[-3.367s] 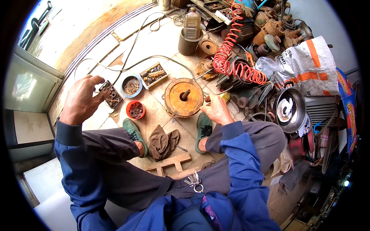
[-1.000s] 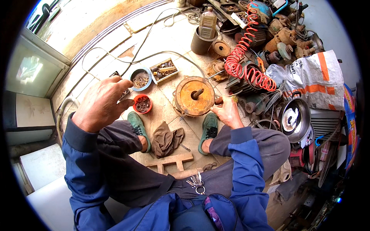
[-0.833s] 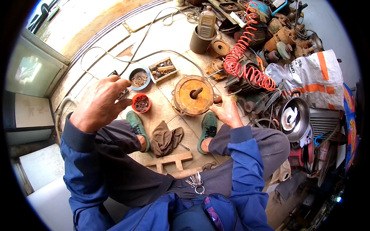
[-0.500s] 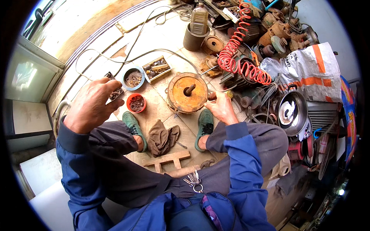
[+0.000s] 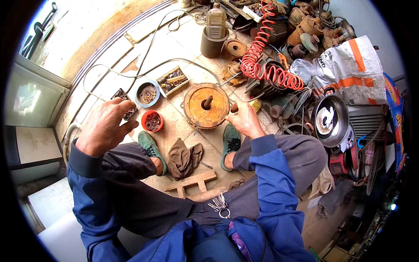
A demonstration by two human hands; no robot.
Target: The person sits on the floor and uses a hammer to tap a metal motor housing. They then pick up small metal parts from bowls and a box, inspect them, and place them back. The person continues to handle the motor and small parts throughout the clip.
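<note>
A round, rust-orange metal motor housing (image 5: 194, 107) with a shaft standing up from its centre sits on the floor between my feet. My right hand (image 5: 247, 122) is at its right edge, with the thumb and curled fingers close together; what they pinch, if anything, is hidden. My left hand (image 5: 102, 129) hovers over the left side, thumb and index finger spread apart. Just beyond it lies a small dark box of screws (image 5: 130, 114), partly covered by the fingers. Beside that box stand a red bowl of small metal parts (image 5: 160, 126) and a blue-rimmed round tin of bolts (image 5: 156, 98).
A divided tray of hardware (image 5: 182, 81) lies behind the tin. Near my shoes are a brown rag (image 5: 181, 159) and a wooden frame (image 5: 192, 181). A red coiled hose (image 5: 255, 56), greasy motor parts (image 5: 301, 32), a white sack (image 5: 349, 72) and a pan (image 5: 322, 135) crowd the right.
The view has shifted slightly, moving the floor items a little left. My left hand has drawn back slightly from the screw box. My right hand stays by the housing's edge.
</note>
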